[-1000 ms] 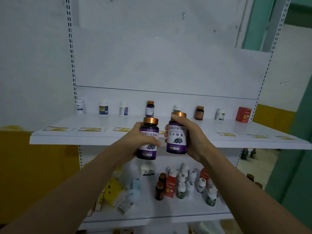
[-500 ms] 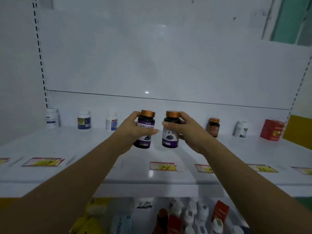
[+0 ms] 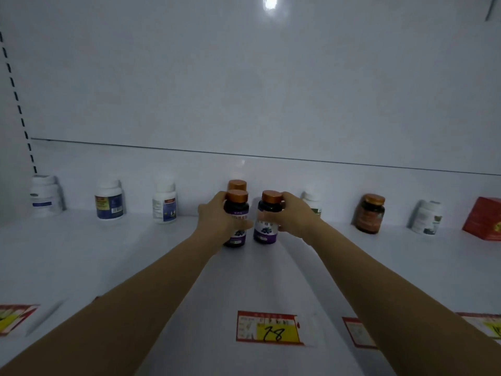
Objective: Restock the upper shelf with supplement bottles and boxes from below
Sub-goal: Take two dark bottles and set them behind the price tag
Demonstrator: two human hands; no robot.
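Two dark bottles with purple labels and copper caps stand upright on the white upper shelf (image 3: 81,267). My left hand (image 3: 217,221) grips the left bottle (image 3: 236,210) from its left side. My right hand (image 3: 294,215) grips the right bottle (image 3: 267,221) from its right side. Both bottle bases touch or sit just above the shelf surface. A third copper-capped bottle (image 3: 237,185) stands right behind the left one, mostly hidden.
Along the back wall stand three white bottles at left (image 3: 44,195) (image 3: 109,199) (image 3: 164,202), a white bottle (image 3: 311,203) behind my right hand, an amber bottle (image 3: 370,217), another white bottle (image 3: 427,217) and a red box (image 3: 485,222). Price tags (image 3: 268,327) lie along the front edge.
Both hands moved forward and down with the bottles, from the air above the shelf front to the shelf's back middle. The view moved closer; the lower shelf is out of sight.
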